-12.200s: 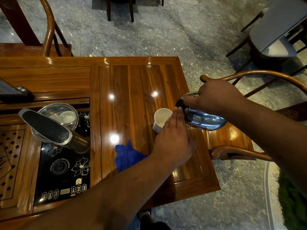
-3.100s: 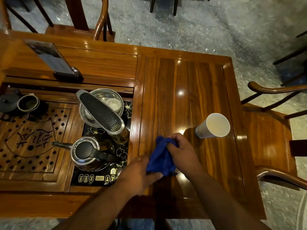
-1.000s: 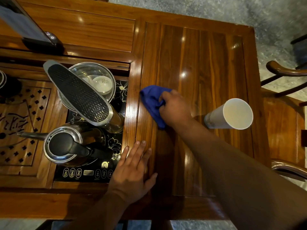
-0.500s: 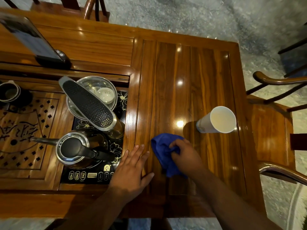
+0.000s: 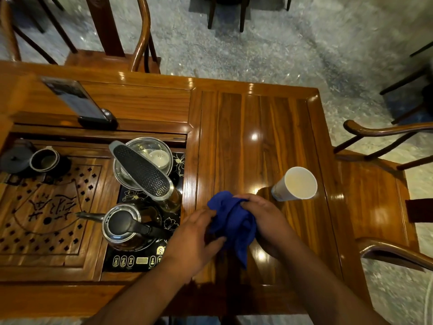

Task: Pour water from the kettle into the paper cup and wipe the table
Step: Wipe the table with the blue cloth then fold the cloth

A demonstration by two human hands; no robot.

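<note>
A blue cloth is bunched between both my hands just above the wooden table. My right hand grips its right side and my left hand holds its left side with the fingers on the fabric. The white paper cup stands upright on the table, just right of and beyond my right hand. The steel kettle with its black lid and handle sits on the black induction stove to the left, spout pointing left.
A steel bowl and a grey faucet head stand beyond the kettle. A carved tea tray with a dark teapot lies far left. A phone leans on its stand. Wooden chairs flank the table.
The cloth has been lifted off the table and gathered up. My left hand left the table surface and took hold of the cloth. The cup and kettle have stayed put.
</note>
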